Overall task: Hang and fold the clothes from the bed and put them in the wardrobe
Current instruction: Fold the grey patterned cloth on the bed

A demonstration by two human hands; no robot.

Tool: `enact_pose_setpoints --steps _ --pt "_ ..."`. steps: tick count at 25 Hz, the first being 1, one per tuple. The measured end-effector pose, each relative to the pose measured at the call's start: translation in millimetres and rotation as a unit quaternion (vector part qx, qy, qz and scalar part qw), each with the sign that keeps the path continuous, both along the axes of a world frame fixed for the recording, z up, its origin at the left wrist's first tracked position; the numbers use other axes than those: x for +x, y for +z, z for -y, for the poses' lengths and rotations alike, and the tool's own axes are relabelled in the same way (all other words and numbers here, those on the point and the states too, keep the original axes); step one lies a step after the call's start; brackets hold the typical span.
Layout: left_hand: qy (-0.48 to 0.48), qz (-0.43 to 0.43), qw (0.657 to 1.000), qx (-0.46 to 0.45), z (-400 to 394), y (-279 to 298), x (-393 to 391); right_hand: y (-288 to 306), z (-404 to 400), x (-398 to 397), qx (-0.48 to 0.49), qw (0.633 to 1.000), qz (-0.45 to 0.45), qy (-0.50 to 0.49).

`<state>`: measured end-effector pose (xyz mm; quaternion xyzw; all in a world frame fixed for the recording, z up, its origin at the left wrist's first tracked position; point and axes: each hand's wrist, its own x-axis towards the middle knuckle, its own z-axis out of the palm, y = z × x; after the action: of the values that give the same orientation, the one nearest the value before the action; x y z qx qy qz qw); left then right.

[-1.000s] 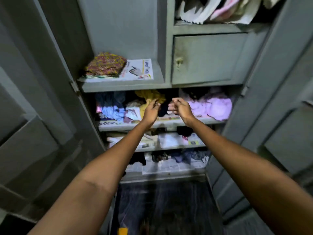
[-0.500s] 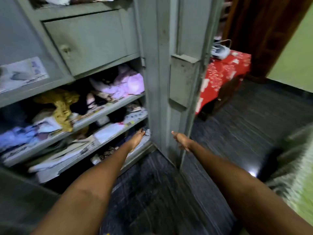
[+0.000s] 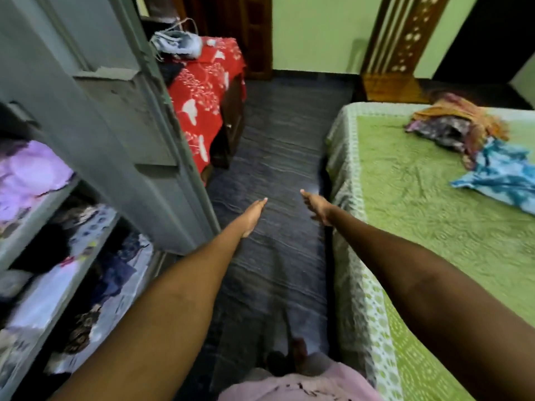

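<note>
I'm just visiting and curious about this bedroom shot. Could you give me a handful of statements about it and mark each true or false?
1. Both hands hold nothing: the left hand and right hand have straight fingers over the dark floor. True.
2. Loose clothes lie on the green patterned bedspread. True.
3. The grey metal wardrobe door is closed. False: it stands open, its shelves showing.
4. The wardrobe shelves are bare. False: they hold clothes.
5. A blue cloth covers the side table. False: the table's cloth is red with white print.
</note>
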<state>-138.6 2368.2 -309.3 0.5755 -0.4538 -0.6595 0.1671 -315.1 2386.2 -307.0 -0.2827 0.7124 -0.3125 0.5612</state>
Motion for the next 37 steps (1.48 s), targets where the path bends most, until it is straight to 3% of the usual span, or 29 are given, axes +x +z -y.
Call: enact_pose_setpoints --steps 9,23,32,37 --pt "-0.101 0.024 0.995 -0.012 71.7 11.8 -121.0 8.7 28.4 -114.4 -0.019 0.993 0.016 -0.118" --pt "-0.141 0.027 0.989 -0.026 279.2 4.6 -302.9 -12.0 203.1 -290.7 -0.011 0.989 0.013 -0.147" --pt "-0.280 0.024 0.960 -0.015 456.3 -2.6 -446.8 -19.2 329.4 -394.7 -0.011 0.959 0.013 -0.285" --pt "-0.366 0.042 0.930 0.009 504.5 -6.4 -537.8 -30.9 358.3 -461.9 0.006 0.936 0.022 -0.352"
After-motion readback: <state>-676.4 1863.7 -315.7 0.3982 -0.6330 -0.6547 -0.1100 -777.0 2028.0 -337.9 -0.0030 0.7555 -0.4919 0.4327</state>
